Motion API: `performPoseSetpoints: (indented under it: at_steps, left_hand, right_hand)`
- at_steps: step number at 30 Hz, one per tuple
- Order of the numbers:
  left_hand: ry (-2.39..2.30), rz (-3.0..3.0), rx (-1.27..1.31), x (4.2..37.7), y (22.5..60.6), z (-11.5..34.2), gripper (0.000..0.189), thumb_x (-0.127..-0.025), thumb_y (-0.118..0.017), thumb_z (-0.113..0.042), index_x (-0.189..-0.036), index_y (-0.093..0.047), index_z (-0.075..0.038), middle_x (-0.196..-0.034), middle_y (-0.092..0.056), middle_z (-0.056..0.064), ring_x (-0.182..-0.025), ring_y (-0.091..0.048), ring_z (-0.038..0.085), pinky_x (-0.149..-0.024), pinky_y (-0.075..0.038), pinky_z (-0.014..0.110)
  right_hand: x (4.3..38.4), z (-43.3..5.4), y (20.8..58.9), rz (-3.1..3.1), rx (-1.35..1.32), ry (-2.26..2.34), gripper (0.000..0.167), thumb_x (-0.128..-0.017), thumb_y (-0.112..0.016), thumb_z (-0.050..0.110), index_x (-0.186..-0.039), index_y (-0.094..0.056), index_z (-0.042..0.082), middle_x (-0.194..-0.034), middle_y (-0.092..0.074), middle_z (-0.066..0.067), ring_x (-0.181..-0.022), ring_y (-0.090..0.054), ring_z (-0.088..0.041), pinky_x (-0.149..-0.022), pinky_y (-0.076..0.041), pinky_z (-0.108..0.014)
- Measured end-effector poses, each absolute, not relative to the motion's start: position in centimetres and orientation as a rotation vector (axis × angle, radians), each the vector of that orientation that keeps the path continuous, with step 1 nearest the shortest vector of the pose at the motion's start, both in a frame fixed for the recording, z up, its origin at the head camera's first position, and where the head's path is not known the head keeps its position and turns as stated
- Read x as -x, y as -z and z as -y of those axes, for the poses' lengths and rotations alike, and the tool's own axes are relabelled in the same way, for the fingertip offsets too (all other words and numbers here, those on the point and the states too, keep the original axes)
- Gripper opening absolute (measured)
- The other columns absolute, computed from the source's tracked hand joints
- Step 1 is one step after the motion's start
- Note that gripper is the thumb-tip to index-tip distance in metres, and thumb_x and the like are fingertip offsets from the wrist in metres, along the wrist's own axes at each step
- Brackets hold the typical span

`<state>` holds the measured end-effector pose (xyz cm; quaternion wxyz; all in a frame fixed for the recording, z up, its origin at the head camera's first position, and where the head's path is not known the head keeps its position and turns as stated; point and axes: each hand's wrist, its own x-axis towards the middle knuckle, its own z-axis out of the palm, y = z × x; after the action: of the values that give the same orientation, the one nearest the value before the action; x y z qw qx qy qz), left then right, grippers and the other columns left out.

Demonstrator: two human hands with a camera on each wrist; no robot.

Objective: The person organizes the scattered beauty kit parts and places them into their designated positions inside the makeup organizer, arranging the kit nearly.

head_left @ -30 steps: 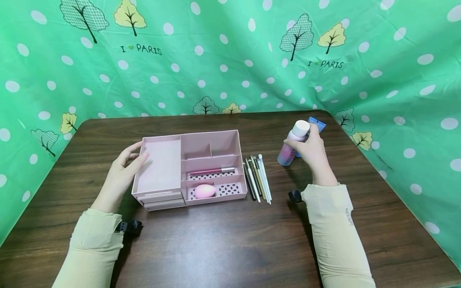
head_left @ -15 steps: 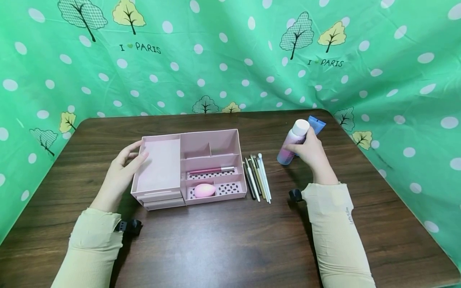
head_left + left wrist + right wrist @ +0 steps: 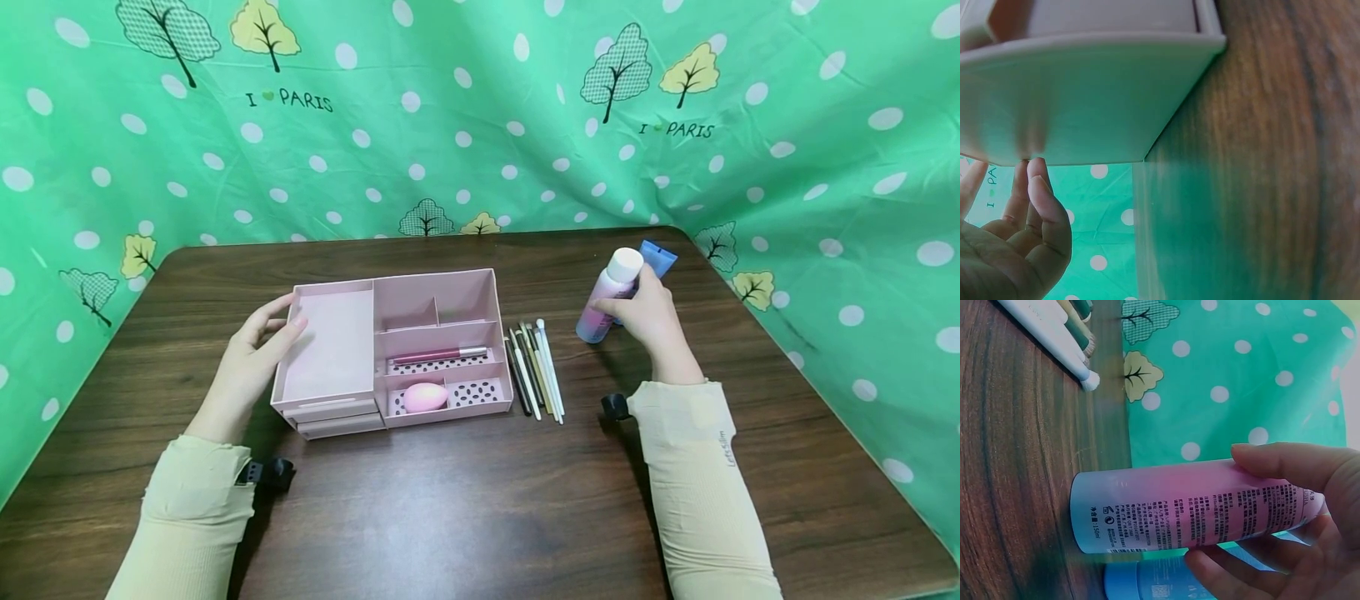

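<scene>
My left hand (image 3: 258, 350) rests on the left side of a pink desk organizer (image 3: 330, 333), thumb over its top rim. In the left wrist view its relaxed fingers (image 3: 1050, 212) touch the organizer's outer wall. At the right, my right hand (image 3: 651, 321) grips a pink-and-blue bottle (image 3: 597, 310) with a white cap. Thumb and fingers lie on opposite sides of the bottle, and printed text faces the right wrist camera. Just behind it is a blue tube (image 3: 657, 257), partly hidden by bottle and hand.
Several makeup brushes (image 3: 538, 371) lie beside the organizer's right side. Inside its compartments are a dark pink lip gloss tube (image 3: 435, 356) and a pink makeup sponge (image 3: 425, 397). A green polka-dot curtain (image 3: 465, 108) hangs behind the brown wooden table (image 3: 450, 517).
My right hand's thumb and fingers have slid slightly lower on the bottle. The left hand stays in place on the organizer, and the head view has shifted a little.
</scene>
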<state>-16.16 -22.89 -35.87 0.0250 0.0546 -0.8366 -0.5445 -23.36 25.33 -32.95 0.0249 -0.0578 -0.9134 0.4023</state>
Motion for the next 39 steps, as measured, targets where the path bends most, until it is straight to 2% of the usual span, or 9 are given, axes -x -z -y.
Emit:
performPoseSetpoints:
  at_steps: [11, 18, 25, 39]
  left_hand:
    - [1.709, 2.579, -0.17, 16.2, 36.0, 23.0, 0.062, -0.097, -0.056, -0.051, -0.153, -0.039, -0.031, -0.129, -0.047, 0.004, -0.111, -0.045, 0.009, -0.088, -0.039, 0.023]
    - [1.689, 2.579, -0.166, 16.2, 36.0, 23.1, 0.061, -0.097, -0.056, -0.05, -0.153, -0.039, -0.03, -0.13, -0.047, 0.007, -0.112, -0.045, 0.011, -0.086, -0.04, 0.022]
    - [1.695, 2.583, -0.164, 16.2, 36.0, 23.1, 0.062, -0.097, -0.056, -0.05, -0.153, -0.039, -0.03, -0.128, -0.047, 0.005, -0.108, -0.046, 0.007, -0.085, -0.041, 0.021]
    - [1.701, 2.589, -0.168, 16.3, 36.1, 23.1, 0.062, -0.097, -0.056, -0.051, -0.153, -0.039, -0.03, -0.131, -0.046, 0.007, -0.112, -0.045, 0.011, -0.086, -0.04, 0.023]
  right_hand:
    - [23.3, -25.4, 32.9, 2.811, 0.179, -1.219, 0.075, -0.086, -0.076, 0.022, -0.145, -0.035, -0.001, -0.142, -0.047, -0.029, -0.13, -0.047, -0.045, -0.106, -0.038, -0.062]
    - [23.3, -25.2, 32.8, 2.793, 0.177, -1.205, 0.073, -0.085, -0.077, 0.022, -0.142, -0.039, -0.002, -0.139, -0.05, -0.028, -0.126, -0.05, -0.045, -0.103, -0.041, -0.062]
    - [23.0, -25.1, 32.6, 2.738, 0.204, -1.207, 0.069, -0.082, -0.08, 0.024, -0.137, -0.045, 0.001, -0.136, -0.054, -0.025, -0.122, -0.053, -0.041, -0.102, -0.043, -0.059]
    - [22.2, -23.9, 31.7, 2.573, 0.161, -1.252, 0.067, -0.081, -0.082, 0.03, -0.133, -0.05, 0.003, -0.132, -0.059, -0.02, -0.118, -0.055, -0.035, -0.098, -0.046, -0.054]
